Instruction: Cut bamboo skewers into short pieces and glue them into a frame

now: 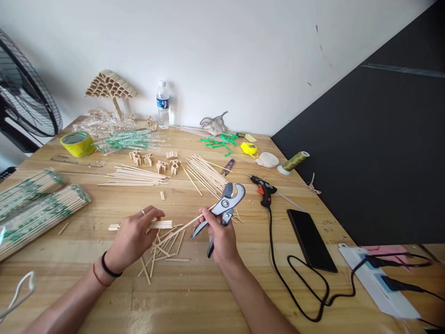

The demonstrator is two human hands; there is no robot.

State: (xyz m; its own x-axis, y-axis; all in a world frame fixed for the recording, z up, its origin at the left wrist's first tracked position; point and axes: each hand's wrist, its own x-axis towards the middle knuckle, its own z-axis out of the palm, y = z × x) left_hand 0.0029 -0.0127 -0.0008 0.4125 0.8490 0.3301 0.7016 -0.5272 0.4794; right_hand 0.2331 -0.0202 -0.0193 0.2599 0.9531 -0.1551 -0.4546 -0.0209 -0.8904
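Observation:
My left hand (134,235) is closed around a small bundle of short wooden sticks (162,224), whose ends stick out on both sides. In my right hand (222,239) are grey pruning shears (225,203), jaws pointing away from me. A long thin stick (189,224) lies under my right thumb and slants down to the left. Below and between my hands is a loose pile of cut stick pieces (167,246). Just beyond the shears, long sticks (206,171) lie fanned out on the wooden table (194,297).
Beyond my hands stand small stick assemblies (162,166) and a water bottle (162,105). Packed sticks (45,215) and yellow tape (77,144) lie left. On the right are a glue gun (264,189) with its cord, a phone (311,240) and a power strip (378,283).

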